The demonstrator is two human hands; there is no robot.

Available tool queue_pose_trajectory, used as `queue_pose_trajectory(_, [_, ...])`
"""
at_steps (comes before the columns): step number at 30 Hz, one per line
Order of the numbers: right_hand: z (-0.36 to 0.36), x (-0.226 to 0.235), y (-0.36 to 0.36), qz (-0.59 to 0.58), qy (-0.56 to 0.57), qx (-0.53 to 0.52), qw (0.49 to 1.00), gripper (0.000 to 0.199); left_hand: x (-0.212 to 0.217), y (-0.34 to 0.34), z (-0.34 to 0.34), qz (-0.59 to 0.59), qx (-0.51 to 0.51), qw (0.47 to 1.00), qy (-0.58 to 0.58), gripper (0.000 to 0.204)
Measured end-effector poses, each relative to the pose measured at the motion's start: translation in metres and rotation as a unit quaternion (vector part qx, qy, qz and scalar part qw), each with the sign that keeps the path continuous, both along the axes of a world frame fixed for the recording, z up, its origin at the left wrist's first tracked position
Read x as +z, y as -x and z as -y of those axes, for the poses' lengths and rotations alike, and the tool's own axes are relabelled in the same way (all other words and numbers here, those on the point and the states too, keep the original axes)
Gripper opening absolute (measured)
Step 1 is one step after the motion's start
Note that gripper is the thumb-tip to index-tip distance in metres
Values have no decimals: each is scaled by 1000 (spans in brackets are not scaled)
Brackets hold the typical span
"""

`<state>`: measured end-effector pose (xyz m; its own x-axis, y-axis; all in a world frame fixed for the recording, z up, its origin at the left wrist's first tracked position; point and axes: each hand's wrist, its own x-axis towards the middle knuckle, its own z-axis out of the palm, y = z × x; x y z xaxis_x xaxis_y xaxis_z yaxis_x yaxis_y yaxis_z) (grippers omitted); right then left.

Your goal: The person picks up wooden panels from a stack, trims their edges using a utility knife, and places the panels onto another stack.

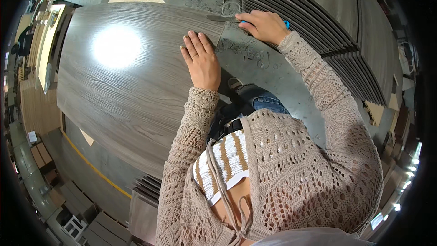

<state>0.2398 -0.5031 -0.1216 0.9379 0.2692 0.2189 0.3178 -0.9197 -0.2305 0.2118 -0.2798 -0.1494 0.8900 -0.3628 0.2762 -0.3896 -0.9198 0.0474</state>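
My left hand (pixel 203 66) lies flat with its fingers stretched out on a large grey wood-grain panel (pixel 132 95), near the panel's right edge. In my right hand (pixel 266 26) is a blue-handled tool with a flat grey blade (pixel 220 18); whether it is a file or a knife I cannot tell. My fingers are closed round it, and the blue handle end (pixel 286 24) shows behind the hand. The blade points left and lies at the panel's far right corner. A bright light reflection covers part of the panel's far left.
A stack of grey panels (pixel 300 11) stands at the far right. Dark shavings and curled strips (pixel 248 54) litter the floor between it and the panel. More boards (pixel 38 105) stand at the left, beside a yellow floor line (pixel 93 166). Stacked panel edges (pixel 148 187) show at the near left.
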Motion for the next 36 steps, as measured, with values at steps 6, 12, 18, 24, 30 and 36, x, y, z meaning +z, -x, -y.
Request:
queue_pose_trajectory(6, [-25,0,-56,13,-11,69,997,28,9,0,-7,-15,1,1000,-9,55])
queue_pose_trajectory(12, [-75,1,-126,-2,10,99,995,32,11,1,-10,-40,13,999,2,53])
queue_pose_trajectory(18, [-141,-12,-188,-45,24,97,994,30,10,3,-20,-21,36,999,-19,50])
queue_pose_trajectory(24, [-128,-19,-181,-89,-124,207,966,58,23,28,-50,-80,75,990,92,60])
queue_pose_trajectory(30, [-68,-25,-142,-403,-251,167,864,46,30,116,-130,-122,290,943,105,46])
queue_pose_trajectory(36, [-68,-19,-122,-519,-391,113,751,36,1,152,-183,-15,463,881,96,51])
